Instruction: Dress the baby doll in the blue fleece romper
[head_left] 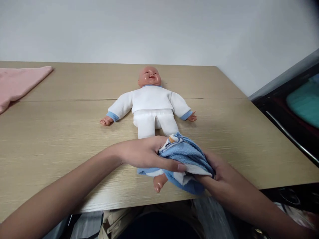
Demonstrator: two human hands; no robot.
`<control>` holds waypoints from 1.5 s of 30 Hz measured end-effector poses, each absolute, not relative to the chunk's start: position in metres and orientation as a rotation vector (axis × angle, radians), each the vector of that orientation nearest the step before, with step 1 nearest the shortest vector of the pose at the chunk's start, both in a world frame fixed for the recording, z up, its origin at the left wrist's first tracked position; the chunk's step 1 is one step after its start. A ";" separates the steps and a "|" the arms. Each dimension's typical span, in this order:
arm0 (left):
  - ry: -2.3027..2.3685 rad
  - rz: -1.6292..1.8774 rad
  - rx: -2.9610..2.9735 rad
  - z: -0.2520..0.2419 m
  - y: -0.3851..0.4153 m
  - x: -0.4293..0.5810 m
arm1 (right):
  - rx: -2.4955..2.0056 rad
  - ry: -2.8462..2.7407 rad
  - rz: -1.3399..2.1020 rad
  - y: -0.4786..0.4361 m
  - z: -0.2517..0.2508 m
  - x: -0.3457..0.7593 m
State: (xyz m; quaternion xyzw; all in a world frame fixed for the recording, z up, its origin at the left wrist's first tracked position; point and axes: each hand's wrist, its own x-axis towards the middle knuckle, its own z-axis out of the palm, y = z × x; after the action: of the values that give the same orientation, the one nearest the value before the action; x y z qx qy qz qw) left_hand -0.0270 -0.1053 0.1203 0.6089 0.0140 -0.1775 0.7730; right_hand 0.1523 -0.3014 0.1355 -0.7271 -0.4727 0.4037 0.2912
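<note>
Wooden table (62, 139), the broad support of the whole arrangement; the white-suited doll (152, 98) lies on its back, head toward the wall and legs toward the person, presumably so that its lower limbs fall within easy reach; a pink cloth (22, 83), cut off by the left border, rests well apart from the doll, probably aside from the handling; a blue-and-white cloth (185, 152) is bunched above the doll's lower legs, between the two hands; the left hand (144, 154) clamps it with the thumb on top, apparently to steady the folds, its fingers hidden beneath; the right hand (220, 177) grips the opposite side, thumb tucked under a white fold, perhaps to spread an opening; a blue cuff (149, 171) and one bare foot (159, 182) show below.
</note>
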 end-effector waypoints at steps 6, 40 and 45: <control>0.151 -0.438 1.466 0.122 -0.115 -0.020 | -1.956 -1.391 1.141 -0.303 0.129 0.154; 0.334 -0.353 2.544 0.122 -0.132 -0.035 | -2.016 -1.374 1.015 -0.303 0.080 0.137; 0.226 -0.152 2.218 0.114 -0.108 -0.031 | -1.937 -1.191 0.821 -0.311 0.066 0.143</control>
State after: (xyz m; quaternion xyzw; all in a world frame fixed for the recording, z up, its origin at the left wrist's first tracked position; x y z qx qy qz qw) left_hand -0.0307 -0.1082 0.1144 0.8923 0.0908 -0.0611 0.4379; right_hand 0.1425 -0.3110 0.0657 -0.7494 -0.4608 0.3177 0.3539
